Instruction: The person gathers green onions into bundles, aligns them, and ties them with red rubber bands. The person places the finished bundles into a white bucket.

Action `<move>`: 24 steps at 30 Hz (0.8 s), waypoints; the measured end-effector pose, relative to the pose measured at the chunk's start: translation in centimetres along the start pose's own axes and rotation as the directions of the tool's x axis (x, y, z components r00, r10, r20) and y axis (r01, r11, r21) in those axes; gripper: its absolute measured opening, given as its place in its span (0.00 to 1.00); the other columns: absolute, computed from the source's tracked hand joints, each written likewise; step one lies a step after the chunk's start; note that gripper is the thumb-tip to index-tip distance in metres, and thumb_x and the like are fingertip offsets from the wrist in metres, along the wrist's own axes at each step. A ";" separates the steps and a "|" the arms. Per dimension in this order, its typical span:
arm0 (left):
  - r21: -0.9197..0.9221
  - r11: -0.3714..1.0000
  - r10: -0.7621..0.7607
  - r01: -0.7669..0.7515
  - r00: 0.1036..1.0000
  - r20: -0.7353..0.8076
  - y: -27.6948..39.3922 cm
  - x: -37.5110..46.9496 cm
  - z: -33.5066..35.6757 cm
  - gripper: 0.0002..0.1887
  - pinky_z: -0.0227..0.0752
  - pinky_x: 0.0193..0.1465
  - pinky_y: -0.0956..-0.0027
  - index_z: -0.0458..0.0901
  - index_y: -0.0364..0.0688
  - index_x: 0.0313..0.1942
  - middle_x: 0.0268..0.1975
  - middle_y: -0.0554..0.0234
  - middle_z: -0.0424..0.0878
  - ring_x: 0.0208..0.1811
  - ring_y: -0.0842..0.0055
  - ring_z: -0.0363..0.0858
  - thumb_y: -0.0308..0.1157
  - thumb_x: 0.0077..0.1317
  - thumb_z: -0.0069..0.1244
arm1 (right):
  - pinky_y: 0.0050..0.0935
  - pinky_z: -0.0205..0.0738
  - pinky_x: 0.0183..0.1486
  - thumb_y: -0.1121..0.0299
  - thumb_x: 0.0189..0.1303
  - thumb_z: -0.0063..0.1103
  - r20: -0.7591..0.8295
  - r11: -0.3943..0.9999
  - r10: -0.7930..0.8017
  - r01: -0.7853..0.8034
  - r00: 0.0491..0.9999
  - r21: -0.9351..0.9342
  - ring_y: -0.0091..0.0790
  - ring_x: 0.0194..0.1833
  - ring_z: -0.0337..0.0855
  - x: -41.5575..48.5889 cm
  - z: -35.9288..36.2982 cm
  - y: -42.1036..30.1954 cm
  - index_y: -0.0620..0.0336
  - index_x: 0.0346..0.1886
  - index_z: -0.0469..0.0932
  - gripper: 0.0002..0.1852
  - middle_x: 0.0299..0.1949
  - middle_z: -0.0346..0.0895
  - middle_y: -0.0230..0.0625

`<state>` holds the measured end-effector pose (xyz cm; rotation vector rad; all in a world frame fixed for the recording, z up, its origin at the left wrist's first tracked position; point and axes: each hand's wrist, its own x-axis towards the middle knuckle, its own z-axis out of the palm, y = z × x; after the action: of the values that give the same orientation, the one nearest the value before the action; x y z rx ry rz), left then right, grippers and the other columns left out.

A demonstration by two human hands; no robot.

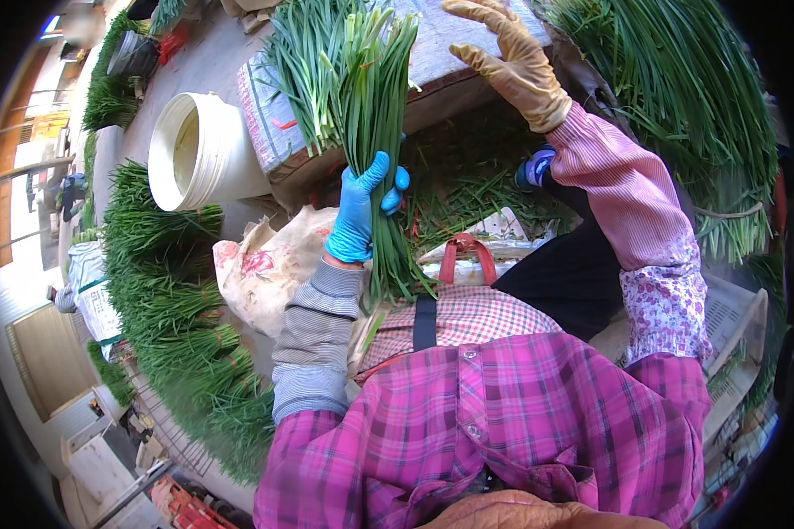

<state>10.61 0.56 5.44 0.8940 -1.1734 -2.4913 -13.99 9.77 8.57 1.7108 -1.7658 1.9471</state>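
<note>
My left hand [360,211], in a blue rubber glove, grips a bunch of long green garlic chives [377,99]. The pale stem ends point away from me, and the leaf tips hang down over my lap. Behind the bunch, more loose chives [301,49] lie on a low bench [268,142] covered with woven sacking. My right hand [519,73], in a tan work glove, is raised over the bench's right end. Its fingers are spread and hold nothing. A large pile of chives [675,86] stands to its right.
Left of the bench, a white plastic bucket [202,152] stands tilted in view. Tied chive bundles [178,311] line the floor at left. Leaf scraps [483,205] lie below the bench. A flowered cloth [274,264] is beside my left forearm; a plastic crate [734,324] sits at right.
</note>
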 end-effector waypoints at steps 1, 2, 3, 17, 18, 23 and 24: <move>0.074 0.997 0.007 -0.006 1.000 -0.014 0.2 -0.2 0.1 0.16 0.54 0.15 0.81 0.76 0.37 0.50 0.24 0.64 0.76 0.13 0.86 0.63 0.35 0.65 0.51 | 0.41 0.55 0.65 0.74 0.53 0.64 0.043 0.995 -0.024 0.028 0.999 -0.093 0.44 0.59 0.66 0.4 -0.2 -0.5 0.54 0.53 0.74 0.21 0.55 0.69 0.42; 0.149 0.989 0.015 -0.010 1.000 -0.028 0.3 -0.3 0.1 0.18 0.53 0.15 0.82 0.74 0.37 0.53 0.23 0.65 0.75 0.13 0.87 0.61 0.35 0.66 0.51 | 0.41 0.55 0.64 0.74 0.53 0.64 0.087 0.981 -0.043 0.059 0.995 -0.184 0.43 0.58 0.67 0.6 -0.4 -1.4 0.54 0.52 0.75 0.21 0.55 0.69 0.41; 0.223 0.975 0.023 -0.014 0.999 -0.036 0.4 -0.3 0.3 0.20 0.52 0.15 0.83 0.73 0.37 0.55 0.22 0.66 0.73 0.13 0.88 0.60 0.35 0.66 0.50 | 0.41 0.56 0.64 0.74 0.54 0.64 0.131 0.957 -0.058 0.093 0.990 -0.276 0.42 0.57 0.68 0.7 -0.7 -1.8 0.54 0.51 0.76 0.20 0.54 0.69 0.41; 0.363 0.929 0.057 -0.064 0.998 0.028 -1.6 0.3 0.3 0.13 0.52 0.15 0.82 0.81 0.34 0.45 0.19 0.67 0.74 0.12 0.87 0.61 0.28 0.60 0.54 | 0.42 0.48 0.68 0.69 0.44 0.74 0.080 0.996 0.069 -0.065 0.994 -0.053 0.45 0.65 0.57 0.5 -2.7 -0.3 0.53 0.43 0.75 0.22 0.60 0.62 0.43; 0.356 0.934 0.045 -0.046 0.999 0.011 -1.3 0.2 0.3 0.13 0.52 0.15 0.82 0.81 0.34 0.45 0.19 0.67 0.74 0.12 0.87 0.61 0.28 0.60 0.54 | 0.44 0.47 0.68 0.69 0.44 0.74 0.061 0.997 0.078 -0.077 0.995 -0.024 0.46 0.66 0.56 0.6 -2.8 0.0 0.53 0.43 0.76 0.21 0.61 0.61 0.44; 0.455 0.888 0.077 -0.063 0.997 -0.012 -1.7 0.0 0.3 0.09 0.53 0.15 0.81 0.81 0.32 0.39 0.18 0.67 0.74 0.12 0.87 0.62 0.26 0.60 0.54 | 0.50 0.49 0.66 0.64 0.50 0.69 0.374 0.975 0.182 -0.116 0.910 -0.192 0.54 0.65 0.58 -0.8 -2.0 -0.2 0.50 0.37 0.84 0.10 0.65 0.61 0.55; 0.448 0.891 0.069 -0.072 0.997 0.025 -2.1 0.4 0.3 0.08 0.53 0.15 0.81 0.81 0.32 0.38 0.18 0.67 0.74 0.12 0.87 0.63 0.25 0.59 0.53 | 0.53 0.48 0.65 0.64 0.50 0.68 0.386 0.952 0.198 -0.082 0.901 -0.296 0.56 0.64 0.59 -1.2 -1.9 0.9 0.50 0.33 0.85 0.07 0.64 0.63 0.54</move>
<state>10.16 1.90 3.79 0.9231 -1.7954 -2.1990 -15.36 11.52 7.59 2.0489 -2.2246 1.3548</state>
